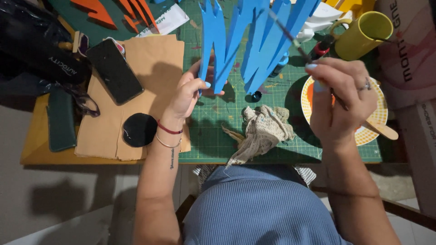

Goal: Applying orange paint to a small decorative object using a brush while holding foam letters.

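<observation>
Blue foam cutout (254, 41) pinched in left hand (190, 93) fingers; right hand (340, 97) grips paintbrush (295, 43).

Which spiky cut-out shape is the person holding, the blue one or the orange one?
The blue spiky shape: the left hand grips its lower edge. The orange one lies untouched at the table's far left.

Dark-screened phone (114, 70) on brown paper; white printed sheet (164, 21) behind; cardboard boxes (408, 50) far right

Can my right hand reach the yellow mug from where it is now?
Probably yes. The right hand is just below the yellow mug with nothing between them, but it holds a paintbrush, so the hand is not free to grasp.
</observation>
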